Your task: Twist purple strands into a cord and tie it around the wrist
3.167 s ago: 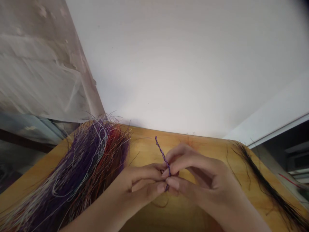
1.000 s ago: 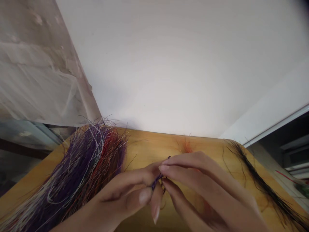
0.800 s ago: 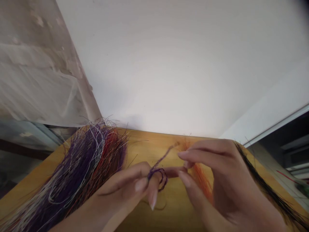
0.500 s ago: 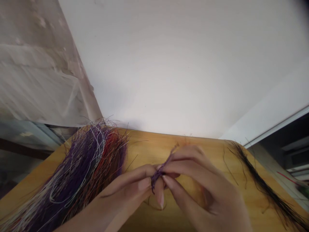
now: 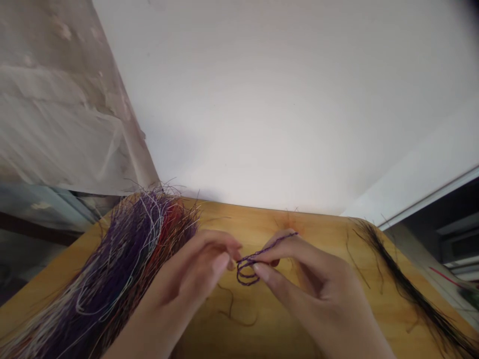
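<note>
A thin purple twisted cord [image 5: 247, 283] is bent into small loops above the table. My right hand [image 5: 318, 284] pinches it between thumb and forefinger, and one length runs up over the forefinger with its end at the knuckle. My left hand [image 5: 198, 271] is just left of the loops, its fingers half curled and the thumb a little apart from them. Nothing shows in its grasp; whether a fingertip brushes the loop's left edge I cannot tell.
On the wooden table [image 5: 277, 329], a thick bundle of purple, red, brown and white fibres [image 5: 127, 249] lies left. A thinner black fibre bundle [image 5: 404, 284] lies along the right edge. Loose brown strands [image 5: 232, 311] lie below my hands. A white wall [image 5: 284, 109] rises behind.
My left hand has let go of the purple cord and drawn back to the left. The cord, bunched between both hands before, now shows open loops held by my right hand.
</note>
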The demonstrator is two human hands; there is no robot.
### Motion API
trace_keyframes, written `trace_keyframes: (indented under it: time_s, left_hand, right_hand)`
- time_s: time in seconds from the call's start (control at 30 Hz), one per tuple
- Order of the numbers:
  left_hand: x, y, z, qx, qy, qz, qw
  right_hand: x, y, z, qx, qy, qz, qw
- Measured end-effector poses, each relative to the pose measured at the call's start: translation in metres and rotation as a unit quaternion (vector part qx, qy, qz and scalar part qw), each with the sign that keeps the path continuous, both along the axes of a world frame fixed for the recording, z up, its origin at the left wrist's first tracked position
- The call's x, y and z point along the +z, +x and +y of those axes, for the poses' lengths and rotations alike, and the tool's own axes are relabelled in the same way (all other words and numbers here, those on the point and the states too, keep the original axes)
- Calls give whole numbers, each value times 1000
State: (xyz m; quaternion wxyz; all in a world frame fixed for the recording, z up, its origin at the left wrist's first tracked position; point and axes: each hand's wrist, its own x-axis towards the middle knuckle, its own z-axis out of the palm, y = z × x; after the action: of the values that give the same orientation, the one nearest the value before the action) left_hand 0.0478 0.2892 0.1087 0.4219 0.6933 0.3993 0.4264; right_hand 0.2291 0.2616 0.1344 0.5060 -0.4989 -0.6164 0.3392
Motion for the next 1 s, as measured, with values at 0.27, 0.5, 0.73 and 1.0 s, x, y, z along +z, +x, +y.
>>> trace_keyframes:
  time_s: [0.27,0.5,0.73,1.0]
  left_hand:
    - [6,-3,-8,73,163,56,982]
    - [-1,1,-6,96,-28,-38,994]
    - [9,11,-9,-1,-120,-71,990]
    - [4,6,-4,-29,-168,-101,980]
  right_hand:
    - [-2,1,4,36,-49,6,998]
    - [7,4,1,40,-98,19,994]
    - [10,3,2,27,-128,23,991]
    - [14,4,3,73,-158,60,983]
